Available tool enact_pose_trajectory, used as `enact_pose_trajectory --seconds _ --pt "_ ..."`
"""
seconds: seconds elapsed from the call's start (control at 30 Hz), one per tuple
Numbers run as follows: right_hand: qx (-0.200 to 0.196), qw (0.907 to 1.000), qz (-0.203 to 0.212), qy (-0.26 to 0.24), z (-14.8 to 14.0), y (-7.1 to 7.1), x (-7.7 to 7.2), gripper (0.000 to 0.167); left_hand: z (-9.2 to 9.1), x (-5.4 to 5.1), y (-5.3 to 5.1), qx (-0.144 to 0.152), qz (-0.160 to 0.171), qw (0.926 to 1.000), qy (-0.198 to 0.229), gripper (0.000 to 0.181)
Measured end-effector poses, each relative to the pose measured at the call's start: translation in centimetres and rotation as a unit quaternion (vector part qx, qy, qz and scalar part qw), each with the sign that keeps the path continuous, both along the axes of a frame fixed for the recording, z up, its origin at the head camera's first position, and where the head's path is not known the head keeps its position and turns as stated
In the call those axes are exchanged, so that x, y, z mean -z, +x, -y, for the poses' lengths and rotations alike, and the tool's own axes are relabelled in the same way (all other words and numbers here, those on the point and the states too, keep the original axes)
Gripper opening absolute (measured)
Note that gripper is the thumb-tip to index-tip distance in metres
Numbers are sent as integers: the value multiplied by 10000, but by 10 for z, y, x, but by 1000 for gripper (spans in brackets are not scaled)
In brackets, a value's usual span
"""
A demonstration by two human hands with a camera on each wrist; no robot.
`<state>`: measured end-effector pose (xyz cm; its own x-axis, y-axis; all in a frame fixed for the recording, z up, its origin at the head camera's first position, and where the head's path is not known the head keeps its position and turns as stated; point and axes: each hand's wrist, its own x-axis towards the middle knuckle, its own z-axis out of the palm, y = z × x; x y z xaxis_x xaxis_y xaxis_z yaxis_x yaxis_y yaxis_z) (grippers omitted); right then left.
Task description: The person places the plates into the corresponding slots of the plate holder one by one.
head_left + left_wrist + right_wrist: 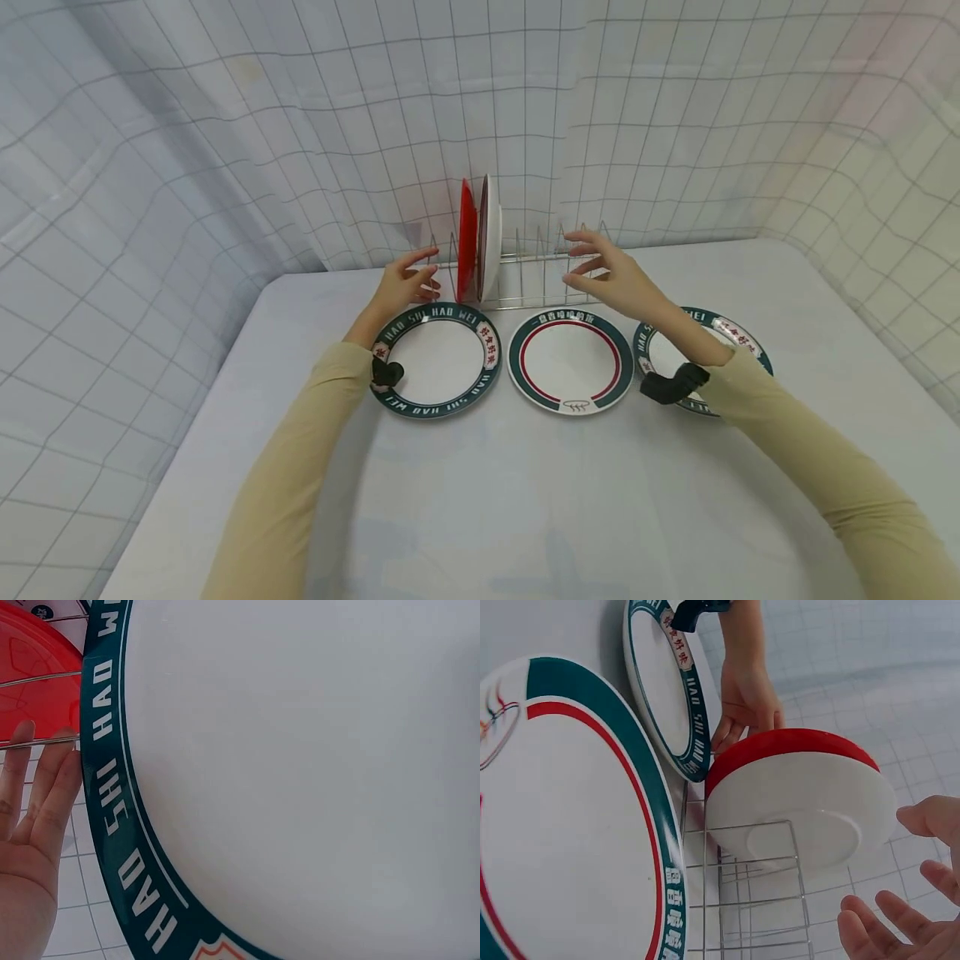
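Observation:
A wire dish rack (532, 283) stands against the back curtain. In its left part stand a red plate (467, 237) and a white plate (491, 242), both upright on edge. At the rack's left end is my left hand (401, 287), its fingers loosely bent beside the wires; in the left wrist view the fingertips lie close to the red plate (37, 690) and the wire, and contact cannot be made out. Over the rack's right part hovers my right hand (615, 275), fingers spread, holding nothing. The right wrist view shows it apart from the white plate (802, 817).
Three green-rimmed plates lie in a row before the rack: a left plate (438, 362), a middle plate (573, 362) with a red ring, and a right plate (742, 337) partly under my right forearm. White gridded curtains (375, 125) enclose the white table (510, 500).

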<state>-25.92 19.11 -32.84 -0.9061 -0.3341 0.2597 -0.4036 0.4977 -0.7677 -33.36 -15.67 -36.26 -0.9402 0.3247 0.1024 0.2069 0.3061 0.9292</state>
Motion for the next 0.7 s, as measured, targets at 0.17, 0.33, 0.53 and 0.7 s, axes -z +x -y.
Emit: enact_pose_trajectory --seconds 0.17,0.33,0.53,0.7 --pt "171 9996 173 107 -27 20 5 62 -1 -2 4 29 66 10000 18 44" --pt "462 9987 149 136 -58 36 13 59 0 0 4 67 66 9999 97 44" --pt "746 9971 76 105 -93 52 34 55 3 -1 4 45 27 9999 153 44" --pt "1000 9948 91 184 -119 65 48 55 6 0 3 78 18 9999 141 44"
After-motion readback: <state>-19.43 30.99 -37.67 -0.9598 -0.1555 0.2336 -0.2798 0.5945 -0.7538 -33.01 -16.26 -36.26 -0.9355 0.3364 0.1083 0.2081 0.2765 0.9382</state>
